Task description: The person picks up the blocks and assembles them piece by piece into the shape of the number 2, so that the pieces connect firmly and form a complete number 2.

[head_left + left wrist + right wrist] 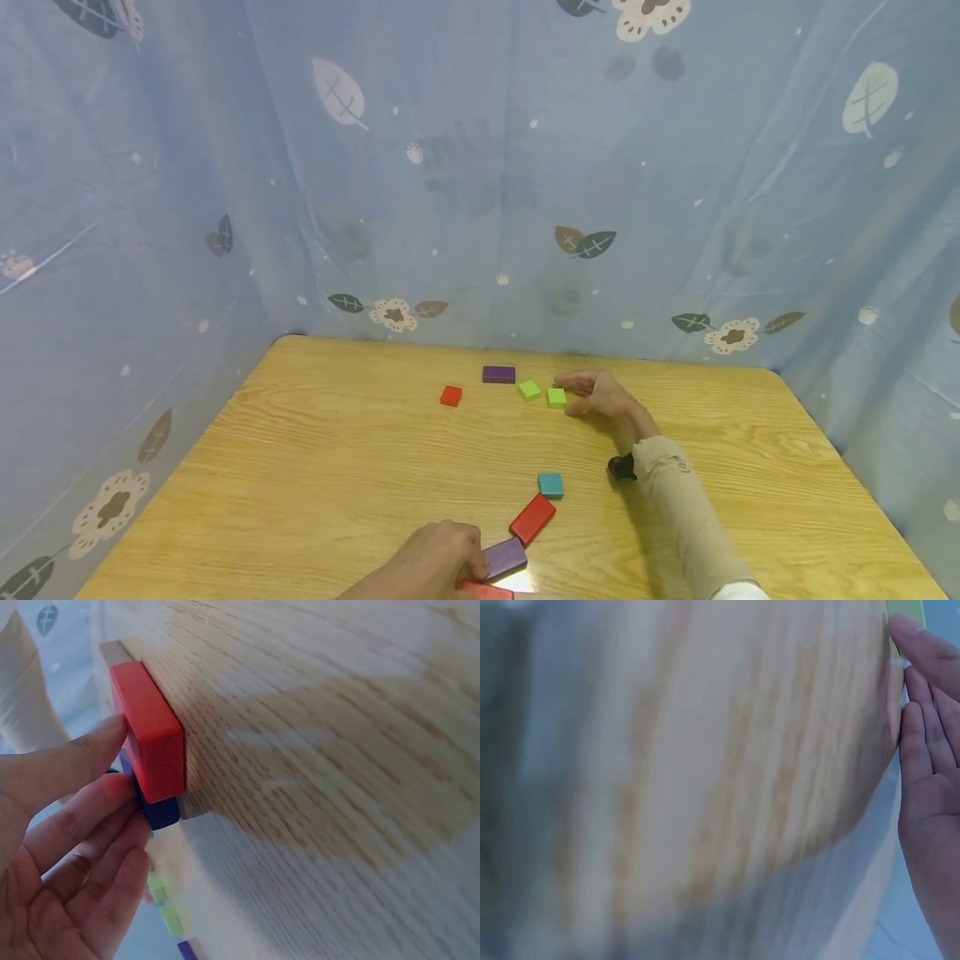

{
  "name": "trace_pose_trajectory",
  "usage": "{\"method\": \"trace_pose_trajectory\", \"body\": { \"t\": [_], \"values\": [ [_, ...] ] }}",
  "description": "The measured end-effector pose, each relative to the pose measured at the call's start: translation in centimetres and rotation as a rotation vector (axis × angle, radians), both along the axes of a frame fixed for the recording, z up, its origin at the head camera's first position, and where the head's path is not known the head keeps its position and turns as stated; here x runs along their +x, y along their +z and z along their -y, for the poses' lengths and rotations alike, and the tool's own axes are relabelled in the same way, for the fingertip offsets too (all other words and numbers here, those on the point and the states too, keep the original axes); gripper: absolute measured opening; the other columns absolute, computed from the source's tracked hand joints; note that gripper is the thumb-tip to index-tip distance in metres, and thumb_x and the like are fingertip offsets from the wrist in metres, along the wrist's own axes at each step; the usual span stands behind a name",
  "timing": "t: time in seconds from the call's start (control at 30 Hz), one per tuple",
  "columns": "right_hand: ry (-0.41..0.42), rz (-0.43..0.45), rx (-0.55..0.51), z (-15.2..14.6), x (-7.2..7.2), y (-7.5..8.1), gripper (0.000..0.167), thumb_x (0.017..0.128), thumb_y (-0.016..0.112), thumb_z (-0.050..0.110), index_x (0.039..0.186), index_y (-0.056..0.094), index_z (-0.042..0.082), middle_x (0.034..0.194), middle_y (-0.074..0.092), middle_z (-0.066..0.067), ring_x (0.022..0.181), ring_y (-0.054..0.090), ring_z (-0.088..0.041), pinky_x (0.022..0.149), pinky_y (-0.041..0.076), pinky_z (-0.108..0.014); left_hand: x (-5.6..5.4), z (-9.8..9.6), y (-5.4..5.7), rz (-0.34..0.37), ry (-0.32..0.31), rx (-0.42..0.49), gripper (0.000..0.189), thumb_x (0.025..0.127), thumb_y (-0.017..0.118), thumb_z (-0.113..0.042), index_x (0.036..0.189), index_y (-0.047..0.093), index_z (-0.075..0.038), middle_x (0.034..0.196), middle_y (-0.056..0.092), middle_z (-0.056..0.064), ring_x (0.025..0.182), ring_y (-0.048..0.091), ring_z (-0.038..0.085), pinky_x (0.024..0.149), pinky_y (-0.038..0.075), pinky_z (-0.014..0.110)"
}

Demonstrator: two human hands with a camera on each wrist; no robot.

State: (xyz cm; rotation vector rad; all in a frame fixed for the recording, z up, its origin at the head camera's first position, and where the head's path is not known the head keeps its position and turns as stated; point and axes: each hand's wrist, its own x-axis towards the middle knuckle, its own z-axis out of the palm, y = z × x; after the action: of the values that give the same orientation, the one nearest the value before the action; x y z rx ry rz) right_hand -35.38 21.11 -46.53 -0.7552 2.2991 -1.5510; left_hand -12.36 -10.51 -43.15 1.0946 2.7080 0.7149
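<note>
At the table's near side my left hand [442, 554] has its thumb and curled fingers at a red rectangular block [154, 731], the thumb tip against its side. A purple rectangular block [504, 559] lies beside that red one, my fingertips right at its end. Another red block [532, 519] and a teal square block [551, 486] continue the line away from me. Toward the back, my right hand [603, 395] reaches around the right side of a light green square block [556, 397], thumb and fingers apart. In the right wrist view the thumb tip overlaps the green block [909, 609].
Left of the right hand lie a second light green block [529, 390], a purple block [498, 375] and a small red block [451, 396]. The wooden table [337, 467] ends against a blue patterned curtain [465, 208] at the back and sides.
</note>
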Motion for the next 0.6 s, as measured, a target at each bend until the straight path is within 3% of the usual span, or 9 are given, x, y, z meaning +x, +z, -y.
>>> {"method": "trace_pose_trajectory", "body": {
  "t": [0.23,0.6],
  "values": [
    [-0.023,-0.029,0.016,1.2,0.6,-0.2,0.053,0.079,0.076,0.002,0.127,0.055,-0.010,0.132,0.053,-0.025,0.126,0.045,-0.041,0.103,0.037,-0.045,0.1,0.0,0.1,0.013,0.004,-0.001,0.033,0.073,0.079,-0.042,0.086,0.078,-0.012,0.077,0.062,-0.014,0.063,0.048,-0.009,0.054,0.038,0.009],
    [-0.090,-0.072,0.077,1.6,0.6,0.0,0.042,0.080,0.075,0.003,0.118,0.062,-0.007,0.124,0.058,-0.025,0.119,0.052,-0.041,0.096,0.045,-0.039,0.1,0.1,0.0,-0.005,-0.006,0.005,0.027,0.075,0.081,-0.036,0.087,0.079,-0.012,0.077,0.062,-0.015,0.060,0.044,-0.009,0.052,0.037,0.009]
  ]
}}
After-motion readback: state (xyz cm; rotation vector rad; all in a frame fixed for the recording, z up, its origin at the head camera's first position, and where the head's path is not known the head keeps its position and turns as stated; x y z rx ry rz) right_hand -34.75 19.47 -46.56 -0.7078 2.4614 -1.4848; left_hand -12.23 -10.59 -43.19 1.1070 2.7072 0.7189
